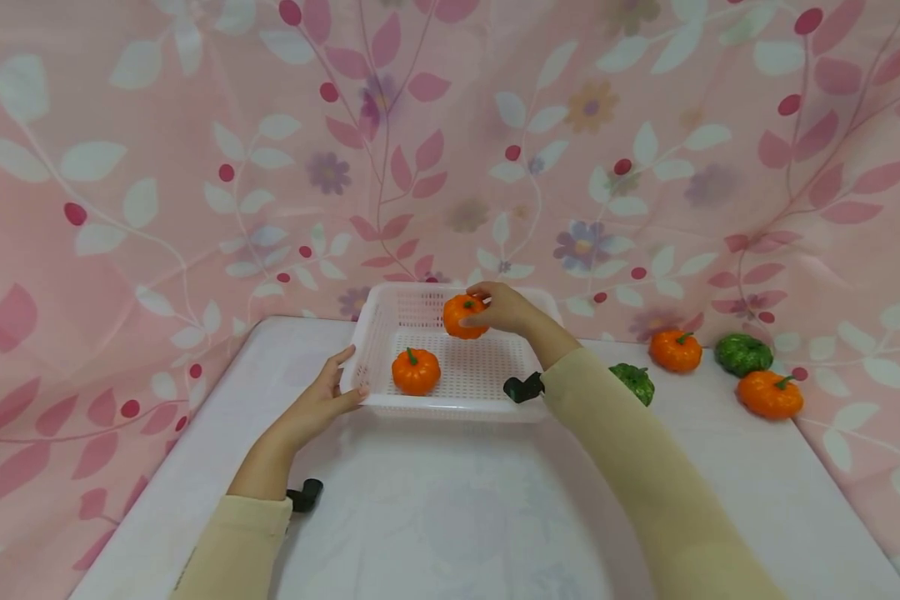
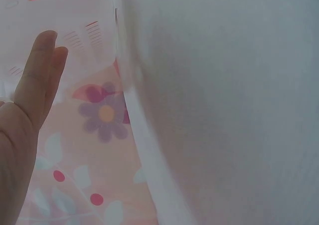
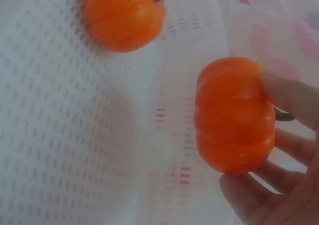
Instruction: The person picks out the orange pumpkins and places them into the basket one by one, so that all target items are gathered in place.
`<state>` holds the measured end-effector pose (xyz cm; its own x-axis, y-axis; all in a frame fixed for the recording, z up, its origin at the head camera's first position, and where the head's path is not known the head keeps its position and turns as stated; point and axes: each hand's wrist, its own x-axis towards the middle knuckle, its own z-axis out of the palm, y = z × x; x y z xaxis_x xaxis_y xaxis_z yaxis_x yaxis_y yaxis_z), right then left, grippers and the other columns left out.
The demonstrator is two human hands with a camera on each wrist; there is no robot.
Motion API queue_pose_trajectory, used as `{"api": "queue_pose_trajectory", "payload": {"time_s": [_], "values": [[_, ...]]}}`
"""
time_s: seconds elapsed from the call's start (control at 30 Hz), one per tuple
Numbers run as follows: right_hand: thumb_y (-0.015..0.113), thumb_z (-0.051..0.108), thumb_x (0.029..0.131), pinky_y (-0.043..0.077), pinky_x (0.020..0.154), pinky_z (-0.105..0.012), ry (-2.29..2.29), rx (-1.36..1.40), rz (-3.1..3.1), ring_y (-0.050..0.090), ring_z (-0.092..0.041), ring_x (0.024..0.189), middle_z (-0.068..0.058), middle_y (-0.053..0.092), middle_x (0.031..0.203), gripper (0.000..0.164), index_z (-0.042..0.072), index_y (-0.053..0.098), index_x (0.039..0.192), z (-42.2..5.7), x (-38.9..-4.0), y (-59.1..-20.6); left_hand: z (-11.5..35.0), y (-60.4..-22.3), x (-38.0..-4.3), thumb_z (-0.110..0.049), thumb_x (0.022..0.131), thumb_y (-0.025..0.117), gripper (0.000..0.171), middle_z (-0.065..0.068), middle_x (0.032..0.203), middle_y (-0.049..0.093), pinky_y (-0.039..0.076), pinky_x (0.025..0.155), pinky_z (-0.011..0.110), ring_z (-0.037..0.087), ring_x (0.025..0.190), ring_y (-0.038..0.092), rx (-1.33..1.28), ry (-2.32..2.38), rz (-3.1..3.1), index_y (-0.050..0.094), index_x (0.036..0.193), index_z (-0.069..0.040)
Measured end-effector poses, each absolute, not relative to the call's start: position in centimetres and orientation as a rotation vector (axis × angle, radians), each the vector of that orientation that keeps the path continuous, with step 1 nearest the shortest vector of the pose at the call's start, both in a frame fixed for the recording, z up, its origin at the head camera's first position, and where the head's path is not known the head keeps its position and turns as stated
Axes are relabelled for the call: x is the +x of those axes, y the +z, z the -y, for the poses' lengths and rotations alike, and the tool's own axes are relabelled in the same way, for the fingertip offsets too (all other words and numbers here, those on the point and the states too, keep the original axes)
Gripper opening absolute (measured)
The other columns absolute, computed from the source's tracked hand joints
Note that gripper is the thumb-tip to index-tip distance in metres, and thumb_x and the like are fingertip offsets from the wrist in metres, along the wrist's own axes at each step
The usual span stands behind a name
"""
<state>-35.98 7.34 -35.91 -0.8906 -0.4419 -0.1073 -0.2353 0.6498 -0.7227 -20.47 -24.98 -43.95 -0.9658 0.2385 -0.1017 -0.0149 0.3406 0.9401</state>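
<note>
A white perforated plastic basket (image 1: 450,407) stands toward the back of the table. My left hand (image 1: 322,402) holds its front left corner, thumb at the front rim and fingers along the left side; the left wrist view shows these fingers (image 2: 37,75) extended against the wall. My right hand (image 1: 506,308) grips an orange mini pumpkin (image 1: 463,317) over the basket's back right part. In the right wrist view, this pumpkin (image 3: 234,115) sits between thumb and fingertips, green stem toward the palm. Another orange pumpkin (image 1: 416,372) rests upright on the basket floor, at the front left.
Right of the basket lie two orange pumpkins, one farther back (image 1: 675,351) and one near the table's right edge (image 1: 769,395). A green pumpkin (image 1: 743,355) lies by them; another green one (image 1: 633,383) is partly behind my right sleeve. Pink floral cloth (image 1: 450,125) hangs behind the table.
</note>
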Motion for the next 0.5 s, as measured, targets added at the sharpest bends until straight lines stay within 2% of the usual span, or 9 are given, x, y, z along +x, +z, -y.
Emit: {"api": "queue_pose_trajectory", "payload": {"time_s": [0.17, 0.3, 0.5], "values": [[0.079, 0.03, 0.088, 0.042, 0.108, -0.049, -1.108, -0.501, -2.56, 0.048, -0.034, 0.127, -0.016, 0.049, 0.144, 0.068, 0.008, 0.049, 0.145, -6.7, -36.9, -37.1, 25.0, -44.0, -20.4, -0.033, 0.099, 0.065, 0.089, 0.031, 0.161, -0.005, 0.026, 0.113, 0.06, 0.048, 0.147, 0.016, 0.204, 1.675, -2.386, 0.003, 0.161, -0.026], [0.079, 0.029, 0.088, 0.041, 0.109, -0.049, -1.146, -0.459, -2.519, 0.047, -0.033, 0.128, -0.017, 0.048, 0.145, 0.067, 0.008, 0.049, 0.145, -6.4, -37.4, -38.3, 25.0, -44.1, -20.6, -0.035, 0.099, 0.064, 0.088, 0.031, 0.162, -0.005, 0.026, 0.113, 0.061, 0.048, 0.148, 0.009, 0.202, 1.659, -2.402, 0.003, 0.161, -0.026], [0.079, 0.028, 0.087, 0.041, 0.109, -0.049, -1.155, -0.41, -2.533, 0.048, -0.034, 0.127, -0.019, 0.049, 0.143, 0.063, 0.006, 0.053, 0.14, -6.1, -37.8, -39.4, 25.0, -44.1, -20.6, -0.033, 0.1, 0.063, 0.086, 0.031, 0.162, -0.003, 0.025, 0.113, 0.061, 0.049, 0.148, 0.007, 0.202, 1.65, -2.406, 0.004, 0.161, -0.027]]}}
